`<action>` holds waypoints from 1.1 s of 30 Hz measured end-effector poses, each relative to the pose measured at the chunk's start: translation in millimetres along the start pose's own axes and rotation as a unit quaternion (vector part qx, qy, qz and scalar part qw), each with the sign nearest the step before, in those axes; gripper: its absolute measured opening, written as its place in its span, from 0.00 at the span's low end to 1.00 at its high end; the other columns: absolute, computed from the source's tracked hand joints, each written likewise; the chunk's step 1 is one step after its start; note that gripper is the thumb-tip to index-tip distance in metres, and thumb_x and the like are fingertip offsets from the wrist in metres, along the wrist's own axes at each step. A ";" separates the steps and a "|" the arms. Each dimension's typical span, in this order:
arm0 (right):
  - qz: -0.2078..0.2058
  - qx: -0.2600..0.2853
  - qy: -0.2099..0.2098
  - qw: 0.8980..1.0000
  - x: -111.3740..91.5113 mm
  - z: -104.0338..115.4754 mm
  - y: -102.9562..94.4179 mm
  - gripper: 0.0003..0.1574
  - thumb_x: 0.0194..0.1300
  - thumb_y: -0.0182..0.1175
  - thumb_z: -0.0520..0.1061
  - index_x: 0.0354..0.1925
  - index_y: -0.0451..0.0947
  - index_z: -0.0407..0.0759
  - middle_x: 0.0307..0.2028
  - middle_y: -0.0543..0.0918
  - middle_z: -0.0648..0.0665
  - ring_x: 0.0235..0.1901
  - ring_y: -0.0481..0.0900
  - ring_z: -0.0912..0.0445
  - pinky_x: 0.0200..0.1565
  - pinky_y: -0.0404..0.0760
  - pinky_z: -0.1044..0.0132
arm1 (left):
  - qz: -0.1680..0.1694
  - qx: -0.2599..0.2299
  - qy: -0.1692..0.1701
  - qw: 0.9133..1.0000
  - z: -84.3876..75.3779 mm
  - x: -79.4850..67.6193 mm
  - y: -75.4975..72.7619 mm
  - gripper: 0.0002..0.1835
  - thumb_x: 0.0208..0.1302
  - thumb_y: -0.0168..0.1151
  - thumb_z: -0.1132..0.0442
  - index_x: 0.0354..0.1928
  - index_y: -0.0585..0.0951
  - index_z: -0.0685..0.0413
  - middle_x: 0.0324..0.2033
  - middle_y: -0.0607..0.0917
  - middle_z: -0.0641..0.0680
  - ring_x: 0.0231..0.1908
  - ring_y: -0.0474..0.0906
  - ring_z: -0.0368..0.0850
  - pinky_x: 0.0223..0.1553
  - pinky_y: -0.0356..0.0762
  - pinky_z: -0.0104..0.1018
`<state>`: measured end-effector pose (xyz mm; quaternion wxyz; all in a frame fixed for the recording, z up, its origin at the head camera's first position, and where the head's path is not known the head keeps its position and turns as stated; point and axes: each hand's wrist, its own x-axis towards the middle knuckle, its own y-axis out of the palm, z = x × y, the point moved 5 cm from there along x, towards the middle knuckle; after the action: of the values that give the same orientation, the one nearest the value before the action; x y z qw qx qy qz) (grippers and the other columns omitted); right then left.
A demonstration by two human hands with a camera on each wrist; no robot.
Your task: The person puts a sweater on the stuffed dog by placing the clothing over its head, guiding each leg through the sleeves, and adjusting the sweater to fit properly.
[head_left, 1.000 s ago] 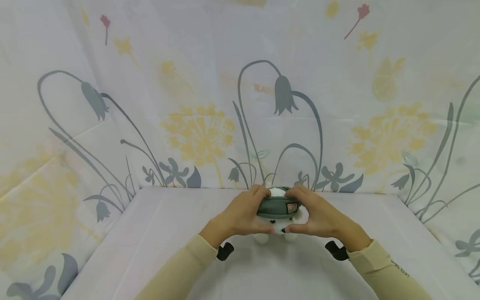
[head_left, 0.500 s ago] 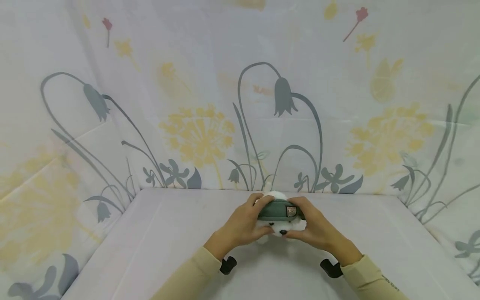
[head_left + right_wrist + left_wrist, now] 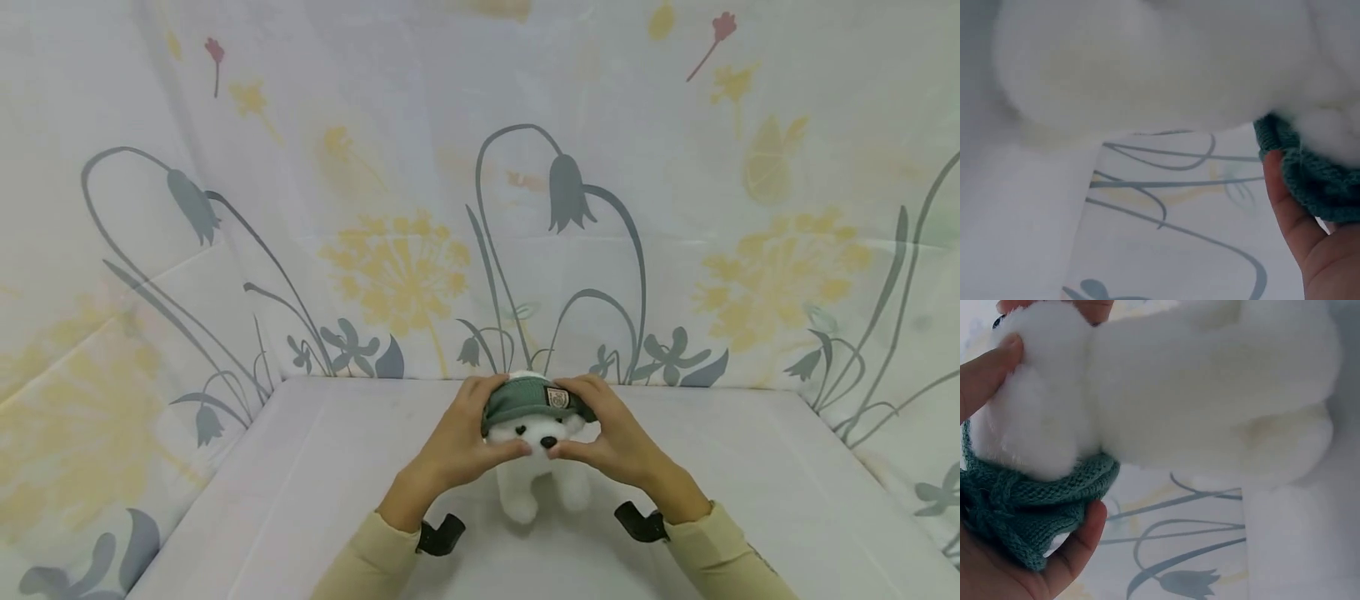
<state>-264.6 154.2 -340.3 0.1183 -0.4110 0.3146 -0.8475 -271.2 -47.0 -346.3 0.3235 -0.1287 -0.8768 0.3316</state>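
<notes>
A white plush dog [image 3: 517, 492] with a black nose faces the head camera, wearing a green knitted hat [image 3: 528, 398] with a small badge at its front. My left hand [image 3: 450, 442] holds one side of the dog's head: the thumb presses beside the muzzle and the fingers lie on the hat. On the other side my right hand [image 3: 626, 442] grips it likewise, thumb near the nose. In the left wrist view the hat [image 3: 1041, 506] hangs bunched under the fingers. The right wrist view has right-hand fingers [image 3: 1288, 206] against the knit edge, with the thumb out of sight.
The dog is at the middle of a white-covered table [image 3: 337, 467]. Behind it rises a white cloth [image 3: 420, 167] printed with grey and yellow flowers. Black wrist pieces [image 3: 441, 534] stick out below both hands.
The plush dog's head has tipped back and shifted slightly left with both hands, and its front legs now show more fully. The hat sits at a slant, its badge moved left and up.
</notes>
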 end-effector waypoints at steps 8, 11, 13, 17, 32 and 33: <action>-0.012 -0.003 -0.007 1.000 0.1 -7.9 3.7 0.40 0.46 0.77 0.48 0.56 0.70 0.48 0.45 0.73 0.53 0.41 0.71 0.60 0.41 0.73 0.67 | -0.076 -0.003 0.047 0.996 0.8 -4.5 -1.4 0.34 0.50 0.75 0.50 0.58 0.70 0.48 0.46 0.70 0.49 0.43 0.70 0.40 0.45 0.75 0.38; -0.021 -0.009 -0.020 1.000 0.0 -5.4 4.6 0.31 0.49 0.75 0.46 0.49 0.70 0.49 0.40 0.71 0.54 0.37 0.70 0.61 0.37 0.74 0.69 | -0.103 0.006 0.069 0.992 0.0 -5.2 0.2 0.29 0.50 0.75 0.53 0.52 0.71 0.49 0.43 0.70 0.50 0.42 0.70 0.41 0.43 0.75 0.37; -0.030 -0.024 -0.028 0.999 0.1 -3.4 5.4 0.28 0.49 0.74 0.45 0.46 0.71 0.49 0.38 0.71 0.55 0.36 0.69 0.62 0.37 0.73 0.69 | -0.119 0.014 0.072 0.990 -0.2 -6.1 1.5 0.25 0.51 0.74 0.55 0.48 0.72 0.49 0.42 0.69 0.50 0.42 0.71 0.41 0.43 0.76 0.37; -0.057 -0.061 -0.041 0.996 0.2 0.8 6.2 0.25 0.50 0.74 0.45 0.44 0.73 0.48 0.39 0.71 0.55 0.36 0.68 0.62 0.36 0.70 0.71 | -0.141 0.023 0.065 0.988 -2.0 -8.3 4.0 0.20 0.54 0.73 0.56 0.43 0.72 0.51 0.41 0.67 0.52 0.41 0.71 0.41 0.41 0.76 0.36; -0.118 -0.041 -0.141 0.982 -1.7 13.9 10.5 0.13 0.62 0.65 0.49 0.38 0.75 0.43 0.37 0.73 0.52 0.36 0.68 0.60 0.39 0.67 0.73 | -0.193 0.111 0.138 0.965 -23.2 -11.7 7.2 0.17 0.50 0.73 0.66 0.42 0.77 0.53 0.37 0.75 0.49 0.39 0.69 0.45 0.42 0.70 0.35; -0.119 -0.043 -0.145 0.981 -1.7 14.9 11.2 0.13 0.64 0.63 0.51 0.38 0.74 0.43 0.37 0.73 0.52 0.36 0.67 0.59 0.39 0.67 0.72 | -0.188 0.109 0.140 0.966 -23.2 -11.6 7.6 0.16 0.51 0.72 0.65 0.41 0.77 0.52 0.37 0.74 0.49 0.39 0.68 0.45 0.42 0.69 0.35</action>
<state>-252.7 139.8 -341.5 0.0432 -0.5684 0.2790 -0.7728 -247.2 -34.9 -343.7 0.5119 0.0290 -0.7897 0.3368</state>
